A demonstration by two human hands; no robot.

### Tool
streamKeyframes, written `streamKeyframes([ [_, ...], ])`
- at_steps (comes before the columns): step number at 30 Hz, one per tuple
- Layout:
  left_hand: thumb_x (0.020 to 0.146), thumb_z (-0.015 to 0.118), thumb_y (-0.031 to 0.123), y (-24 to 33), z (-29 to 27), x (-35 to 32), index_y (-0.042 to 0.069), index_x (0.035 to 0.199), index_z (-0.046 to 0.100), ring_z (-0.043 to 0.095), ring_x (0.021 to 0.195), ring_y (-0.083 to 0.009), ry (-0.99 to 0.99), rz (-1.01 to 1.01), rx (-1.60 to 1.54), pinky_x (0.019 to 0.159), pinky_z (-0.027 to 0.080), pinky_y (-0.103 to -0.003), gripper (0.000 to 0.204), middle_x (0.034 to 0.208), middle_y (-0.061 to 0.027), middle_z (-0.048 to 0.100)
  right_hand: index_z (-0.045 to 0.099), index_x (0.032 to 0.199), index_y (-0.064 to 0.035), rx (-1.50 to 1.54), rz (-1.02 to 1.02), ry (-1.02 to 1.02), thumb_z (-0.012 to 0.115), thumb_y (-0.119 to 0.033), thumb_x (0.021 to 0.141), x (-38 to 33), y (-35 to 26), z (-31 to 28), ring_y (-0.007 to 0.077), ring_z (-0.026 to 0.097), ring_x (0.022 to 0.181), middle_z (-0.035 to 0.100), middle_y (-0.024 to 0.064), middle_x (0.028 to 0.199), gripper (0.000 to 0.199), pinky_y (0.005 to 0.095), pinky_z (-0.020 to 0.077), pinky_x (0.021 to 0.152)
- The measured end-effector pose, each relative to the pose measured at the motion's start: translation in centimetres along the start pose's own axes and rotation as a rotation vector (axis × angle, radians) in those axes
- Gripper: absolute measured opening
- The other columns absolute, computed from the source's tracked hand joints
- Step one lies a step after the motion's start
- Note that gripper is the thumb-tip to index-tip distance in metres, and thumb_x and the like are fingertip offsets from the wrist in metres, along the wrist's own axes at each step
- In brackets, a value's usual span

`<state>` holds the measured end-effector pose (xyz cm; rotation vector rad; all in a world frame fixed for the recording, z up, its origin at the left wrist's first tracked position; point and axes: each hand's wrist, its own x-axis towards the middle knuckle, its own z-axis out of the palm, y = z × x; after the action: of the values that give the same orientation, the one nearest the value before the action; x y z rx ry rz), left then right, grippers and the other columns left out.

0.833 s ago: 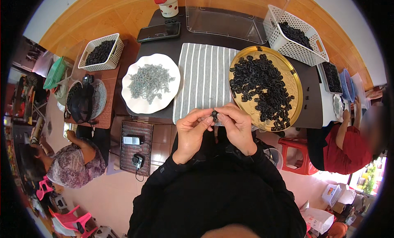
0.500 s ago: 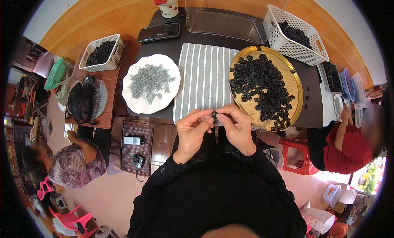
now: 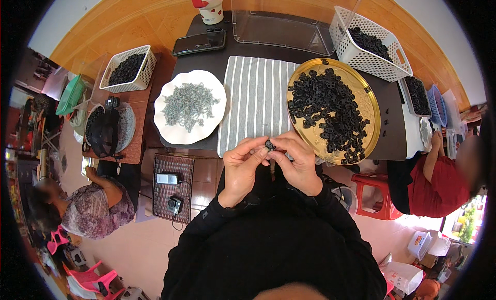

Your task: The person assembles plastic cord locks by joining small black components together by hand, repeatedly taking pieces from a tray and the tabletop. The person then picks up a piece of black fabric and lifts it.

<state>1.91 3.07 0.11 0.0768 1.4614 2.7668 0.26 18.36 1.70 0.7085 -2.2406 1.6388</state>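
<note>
A small black part (image 3: 269,144) is pinched between the fingertips of the left hand (image 3: 243,165) and right hand (image 3: 295,163), wrists bent inward, just below the striped cloth (image 3: 257,101), beside the gold tray (image 3: 373,125).

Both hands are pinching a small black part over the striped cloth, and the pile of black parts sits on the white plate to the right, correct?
Not quite. The head view shows the pile of black parts on the round gold tray; the white plate holds grey pieces. The left hand and right hand do pinch a small black part.
</note>
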Motion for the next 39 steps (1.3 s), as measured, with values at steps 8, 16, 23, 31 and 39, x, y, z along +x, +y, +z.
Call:
streamKeyframes([
  [8,0.088,0.061,-0.007,0.1,0.1,-0.5,-0.004,0.111,0.066,0.062,0.077,-0.0113,-0.046,0.029,0.013,0.065,0.052,-0.022,0.024,0.093,-0.0082,0.063,0.061,0.106,0.0059,0.022,-0.066,-0.001,0.068,0.009,0.079,-0.2,-0.4,0.0,0.0241,0.061,0.073,0.059,0.0140,0.089,0.028,0.0305,0.0491,0.062],
  [16,0.090,0.061,-0.006,0.2,1.1,-1.2,-0.005,0.112,0.064,0.061,0.075,-0.0114,-0.056,0.070,0.011,0.063,0.052,-0.022,0.023,0.092,-0.0077,0.061,0.058,0.110,0.0057,-0.068,-0.162,0.080,0.063,0.009,0.081,-0.8,-1.4,0.6,0.0251,0.059,0.072,0.059,0.0148,0.090,0.029,0.0314,0.0478,0.060],
  [23,0.091,0.059,-0.006,0.7,2.1,-1.9,-0.006,0.111,0.063,0.061,0.075,-0.0114,-0.071,0.159,0.031,0.060,0.052,-0.022,0.021,0.092,-0.0086,0.060,0.058,0.111,0.0048,-0.169,-0.300,0.202,0.061,0.007,0.084,-1.1,-1.9,1.1,0.0242,0.056,0.067,0.059,0.0139,0.089,0.028,0.0312,0.0454,0.056],
  [31,0.090,0.062,-0.005,1.6,1.7,-1.4,-0.004,0.112,0.065,0.059,0.074,-0.0097,-0.108,0.059,0.136,0.061,0.050,-0.022,0.023,0.090,-0.0065,0.061,0.060,0.107,0.0030,0.067,-0.027,0.162,0.061,0.005,0.087,-1.3,-2.7,0.3,0.0171,0.061,0.067,0.061,0.0113,0.084,0.020,0.0256,0.0467,0.057],
  [39,0.088,0.064,-0.005,4.8,-0.5,-1.7,0.001,0.113,0.067,0.055,0.074,-0.0064,-0.267,-0.128,0.421,0.065,0.045,-0.020,0.026,0.088,-0.0022,0.059,0.063,0.103,0.0034,0.050,0.353,0.147,0.060,-0.004,0.088,7.3,-4.6,-15.1,0.0096,0.060,0.072,0.061,0.0045,0.086,0.017,0.0230,0.0492,0.061],
])
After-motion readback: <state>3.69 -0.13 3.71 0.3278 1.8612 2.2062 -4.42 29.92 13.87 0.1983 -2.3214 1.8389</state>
